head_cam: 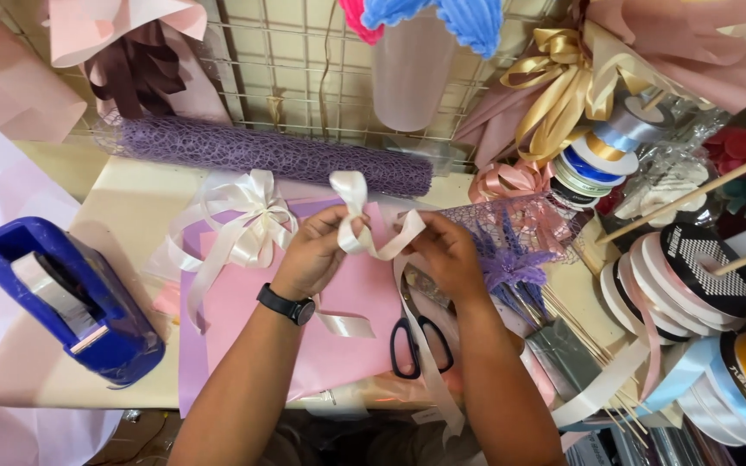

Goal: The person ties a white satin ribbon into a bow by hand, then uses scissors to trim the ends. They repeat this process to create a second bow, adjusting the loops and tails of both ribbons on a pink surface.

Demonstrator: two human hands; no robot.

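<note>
Above pink paper sheet [338, 319], held cream satin ribbon [364, 229] mid-loop: left hand [317, 255] & right hand [442, 250] both pinched shut on it; prob light, floppy, slick, best gripped at fold

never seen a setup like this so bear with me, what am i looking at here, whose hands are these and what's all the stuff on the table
There is no machine here. One camera worn on a person's head looks down at their own two bare hands. The left hand, with a black watch on its wrist, and the right hand both pinch a cream ribbon, which loops up between them.

Under the hands lie pink paper sheets on a pale table. Black-handled scissors lie beneath the right forearm. A finished cream bow lies at the left, with a blue tape dispenser further left. A roll of purple mesh lies at the back, and ribbon spools are stacked on the right.
</note>
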